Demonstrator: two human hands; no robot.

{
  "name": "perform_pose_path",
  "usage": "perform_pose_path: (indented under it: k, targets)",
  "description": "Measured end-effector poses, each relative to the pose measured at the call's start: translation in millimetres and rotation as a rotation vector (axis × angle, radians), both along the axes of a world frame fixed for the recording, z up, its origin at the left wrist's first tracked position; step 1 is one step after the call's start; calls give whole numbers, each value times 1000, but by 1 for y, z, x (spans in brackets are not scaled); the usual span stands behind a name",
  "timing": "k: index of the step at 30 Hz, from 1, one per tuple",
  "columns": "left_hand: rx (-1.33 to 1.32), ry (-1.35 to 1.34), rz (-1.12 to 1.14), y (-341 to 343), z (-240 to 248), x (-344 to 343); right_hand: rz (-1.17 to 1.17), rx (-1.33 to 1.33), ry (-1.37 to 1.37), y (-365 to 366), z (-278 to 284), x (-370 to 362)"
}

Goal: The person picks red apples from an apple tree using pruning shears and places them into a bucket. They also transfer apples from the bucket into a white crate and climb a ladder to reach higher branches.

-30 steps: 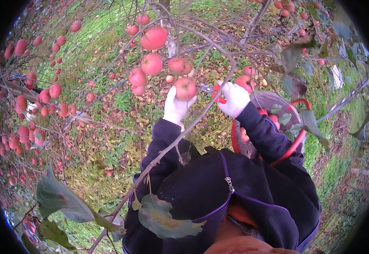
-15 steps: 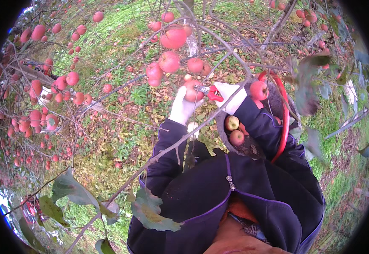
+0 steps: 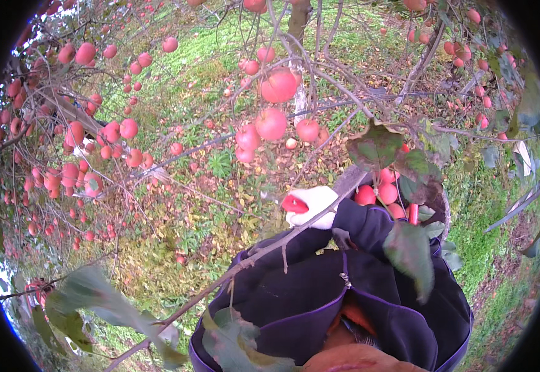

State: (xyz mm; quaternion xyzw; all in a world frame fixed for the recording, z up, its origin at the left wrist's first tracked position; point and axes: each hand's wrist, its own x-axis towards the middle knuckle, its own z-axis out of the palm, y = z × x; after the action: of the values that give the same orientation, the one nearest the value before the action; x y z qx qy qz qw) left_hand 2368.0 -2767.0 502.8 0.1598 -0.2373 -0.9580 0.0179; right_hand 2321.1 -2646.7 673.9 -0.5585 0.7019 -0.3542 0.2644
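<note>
My right hand (image 3: 314, 207), in a white glove, is closed around red-handled clippers (image 3: 294, 204) in front of my jacket. Their metal tip is faint and blurred to the left. My left sleeve (image 3: 294, 243) crosses my body toward the right and passes behind the right forearm; the left hand itself is hidden, so what it holds does not show. Right of my right wrist stands a grey bucket (image 3: 349, 180) with several red apples (image 3: 387, 193) in it. Leaves cover part of the bucket and its red handle (image 3: 413, 214).
A long bare branch (image 3: 220, 279) slants across in front of me, with large leaves (image 3: 409, 254) close by. Red apples (image 3: 271, 124) hang ahead, and more apples (image 3: 70, 177) crowd the left. A trunk (image 3: 299, 31) rises beyond the leaf-strewn grass.
My left hand and its apple have gone out of sight, the arm swinging right across my body. My right hand with the clippers has moved down and left. The view has shifted.
</note>
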Motion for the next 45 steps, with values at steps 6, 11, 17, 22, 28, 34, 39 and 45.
perform_pose_path:
  k: [6, 11, 17, 22, 28, 34, 39, 45]
  targets:
    - [-14, -29, 21, -3, 4, 12, -61, 146, -14, 13, -1, 6]
    - [-5, -35, 31, -8, 5, 6, -30, 148, -21, 20, -7, 2]
    - [-46, -26, 115, -34, 23, -6, -203, 86, 255, 26, -13, -22]
    - [-148, 19, 249, -85, 54, -33, -389, -120, 376, 13, -19, -51]
    - [452, 189, 426, -98, 68, -93, -519, -85, 480, -20, -46, -89]
    - [406, 250, 436, -115, 49, -89, -531, -332, 745, -58, -66, -120]
    - [200, 234, 501, -121, 38, -77, -483, -253, 816, -82, -57, -128]
    - [-51, 92, 578, -119, 58, -66, -427, -211, 877, -99, -41, -133]
